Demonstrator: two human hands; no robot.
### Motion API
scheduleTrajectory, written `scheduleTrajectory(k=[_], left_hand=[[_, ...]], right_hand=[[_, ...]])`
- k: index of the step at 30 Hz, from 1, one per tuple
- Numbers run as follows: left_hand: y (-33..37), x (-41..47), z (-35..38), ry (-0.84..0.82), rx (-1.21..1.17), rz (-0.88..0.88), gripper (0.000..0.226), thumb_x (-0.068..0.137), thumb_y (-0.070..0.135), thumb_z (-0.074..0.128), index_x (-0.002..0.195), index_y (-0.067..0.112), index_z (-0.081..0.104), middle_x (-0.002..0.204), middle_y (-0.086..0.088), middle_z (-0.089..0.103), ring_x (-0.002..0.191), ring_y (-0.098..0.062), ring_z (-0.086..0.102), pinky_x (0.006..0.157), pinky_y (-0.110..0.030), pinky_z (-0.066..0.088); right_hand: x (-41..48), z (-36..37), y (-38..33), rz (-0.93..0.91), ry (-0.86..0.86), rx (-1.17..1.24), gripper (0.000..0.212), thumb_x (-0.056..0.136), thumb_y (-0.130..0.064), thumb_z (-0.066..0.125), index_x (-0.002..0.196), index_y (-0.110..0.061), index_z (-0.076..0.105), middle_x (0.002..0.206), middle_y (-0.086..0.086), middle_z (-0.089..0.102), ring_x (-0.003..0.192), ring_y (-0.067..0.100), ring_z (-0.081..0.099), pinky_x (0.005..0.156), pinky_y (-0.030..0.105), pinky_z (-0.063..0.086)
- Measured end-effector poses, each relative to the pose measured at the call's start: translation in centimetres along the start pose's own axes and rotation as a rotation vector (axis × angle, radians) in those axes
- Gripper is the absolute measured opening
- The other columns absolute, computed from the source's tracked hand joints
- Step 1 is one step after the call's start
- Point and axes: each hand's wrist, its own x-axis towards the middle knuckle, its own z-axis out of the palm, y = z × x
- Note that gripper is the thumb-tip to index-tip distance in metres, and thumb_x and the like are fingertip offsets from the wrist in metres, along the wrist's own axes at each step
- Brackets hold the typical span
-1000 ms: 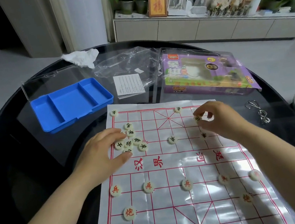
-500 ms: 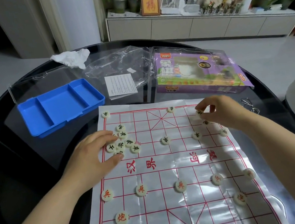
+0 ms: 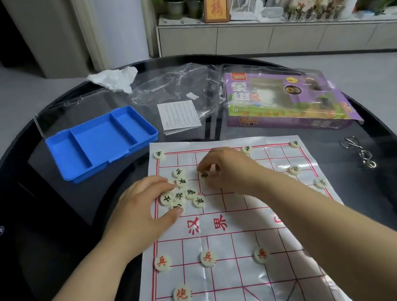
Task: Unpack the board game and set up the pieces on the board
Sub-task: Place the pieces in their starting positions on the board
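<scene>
The right hand (image 3: pixel 225 172) curls its fingers (image 3: pixel 214 166) round one black-lettered piece (image 3: pixel 204 175), pinching it just beside the loose pile (image 3: pixel 182 193). The left hand (image 3: pixel 141 210) fences that pile with nearly straight fingers (image 3: pixel 155 183) and grips nothing. Both forearms lie across the board sheet (image 3: pixel 243 288), thin and glossy on the bench (image 3: pixel 29 206). A dragged arm could shift it and slide the red pieces (image 3: pixel 208 258), nearer the person than the fingers, off their crossings. The small, smooth pinched disc might slip and scatter the pile.
</scene>
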Motion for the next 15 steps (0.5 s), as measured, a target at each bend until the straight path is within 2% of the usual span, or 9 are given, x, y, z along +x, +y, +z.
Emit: scheduleTrajectory(k=[3, 8, 15], left_hand=[[-0.2, 0.1, 0.0, 0.007, -0.007, 0.007, 0.044, 0.078, 0.035, 0.067, 0.119, 0.033, 0.054, 0.116, 0.027, 0.034, 0.122, -0.003, 0.033, 0.100, -0.019, 0.024], [-0.1, 0.0, 0.0, -0.001, 0.011, 0.028, 0.045, 0.080, 0.038, 0.063, 0.123, 0.033, 0.050, 0.119, 0.027, 0.033, 0.124, -0.002, 0.030, 0.099, -0.018, 0.021], [0.1, 0.2, 0.0, 0.052, 0.044, -0.016, 0.046, 0.083, 0.041, 0.056, 0.126, 0.026, 0.048, 0.132, 0.013, 0.041, 0.124, -0.006, 0.032, 0.099, -0.020, 0.023]], right_hand=[[0.0, 0.4, -0.2, -0.025, -0.024, -0.003, 0.033, 0.087, -0.010, 0.054, 0.119, -0.013, 0.059, 0.121, 0.007, 0.055, 0.110, 0.019, 0.049, 0.086, 0.020, 0.037], [-0.3, 0.8, -0.5, -0.038, -0.029, 0.031, 0.033, 0.087, -0.010, 0.054, 0.120, -0.013, 0.058, 0.121, 0.006, 0.053, 0.107, 0.018, 0.050, 0.085, 0.019, 0.038], [-0.4, 1.4, -1.3, -0.063, -0.033, 0.073, 0.032, 0.088, -0.010, 0.054, 0.119, -0.013, 0.060, 0.119, 0.005, 0.054, 0.106, 0.017, 0.050, 0.087, 0.020, 0.039]])
